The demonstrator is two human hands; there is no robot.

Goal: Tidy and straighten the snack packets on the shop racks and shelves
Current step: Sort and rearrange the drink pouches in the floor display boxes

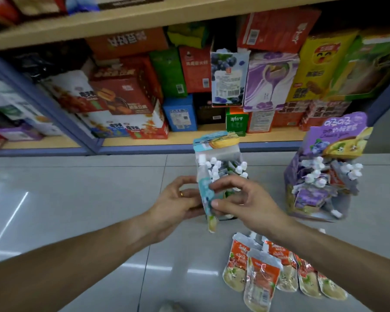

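A light-blue display box point(216, 149) full of white-capped spout pouches stands on the floor in front of the bottom shelf. Both hands hold one blue-and-white pouch point(208, 197) at the box's front left corner. My left hand point(178, 203) grips it from the left, and my right hand point(239, 201) pinches it with thumb and fingers from the right. Several red-and-white pouches point(263, 271) lie loose on the floor below my right forearm. A purple display box point(320, 176) of purple pouches stands to the right.
The bottom shelf point(144, 140) behind holds many snack boxes in red, green, blue, purple and yellow, stacked unevenly. A blue upright post point(54, 104) divides the rack at left. Grey glossy floor tiles point(77, 210) spread to the left.
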